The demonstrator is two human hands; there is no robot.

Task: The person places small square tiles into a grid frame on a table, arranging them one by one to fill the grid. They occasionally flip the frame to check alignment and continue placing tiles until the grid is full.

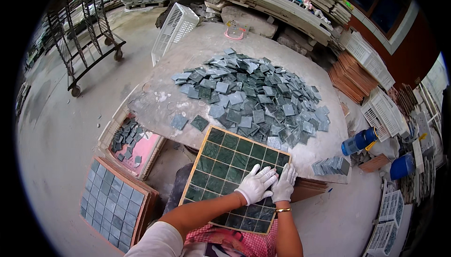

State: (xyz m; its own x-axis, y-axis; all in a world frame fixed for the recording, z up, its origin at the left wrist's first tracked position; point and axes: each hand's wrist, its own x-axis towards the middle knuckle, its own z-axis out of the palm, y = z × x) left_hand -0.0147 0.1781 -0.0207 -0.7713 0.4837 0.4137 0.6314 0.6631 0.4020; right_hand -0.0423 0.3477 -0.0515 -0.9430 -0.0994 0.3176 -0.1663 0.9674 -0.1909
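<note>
A wooden-edged tray [210, 166] filled with rows of dark green square stone tiles lies tilted in front of me, its far edge by the table. Both hands wear white gloves. My left hand [256, 184] lies on the tiles right of the middle, fingers stretched toward the upper right. Close beside it, my right hand [283, 184] rests at the tray's right edge with fingers extended upward. Neither hand visibly grips anything; the surface under the palms is hidden. Beyond the tray, a large heap of loose grey-green tiles [253, 97] covers the middle of the table.
The stone-topped table [155, 95] carries a leaning row of tiles [330, 166] at its right. At left are a pink-bottomed crate [152, 150] with loose tiles and a stack topped by a grey tile sheet [112, 200]. A blue jug [359, 141] stands right; a wheeled rack [84, 36] stands far left.
</note>
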